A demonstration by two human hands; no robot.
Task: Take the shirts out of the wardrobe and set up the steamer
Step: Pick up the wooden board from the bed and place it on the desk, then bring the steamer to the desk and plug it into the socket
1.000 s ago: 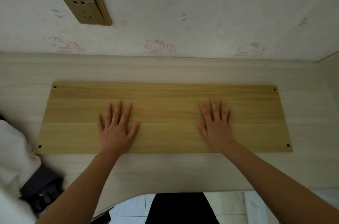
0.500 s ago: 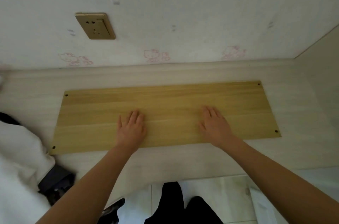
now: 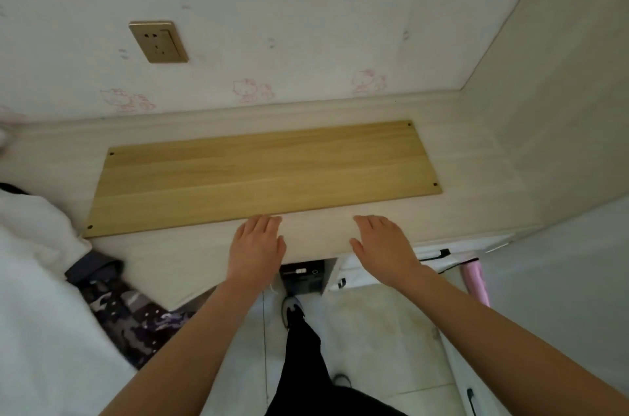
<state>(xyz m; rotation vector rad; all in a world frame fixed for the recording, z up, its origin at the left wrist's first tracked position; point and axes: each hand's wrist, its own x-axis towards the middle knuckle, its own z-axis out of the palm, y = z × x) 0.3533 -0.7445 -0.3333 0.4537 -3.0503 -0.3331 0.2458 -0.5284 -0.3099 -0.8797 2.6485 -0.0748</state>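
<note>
Both hands pulled back off wooden board [image 3: 262, 173] toward tabletop [image 3: 476, 156] front edge; left hand [image 3: 256, 247] and right hand [image 3: 383, 245] grip spread, fingers relaxed, holding nothing; white shirt fabric [image 3: 37, 245] left of board.

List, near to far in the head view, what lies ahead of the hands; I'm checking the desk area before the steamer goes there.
Left hand and right hand → pale wood-grain desk surface → flat yellowish wooden board with corner holes → cartoon-cat wallpapered wall with gold-coloured wall socket.
</note>
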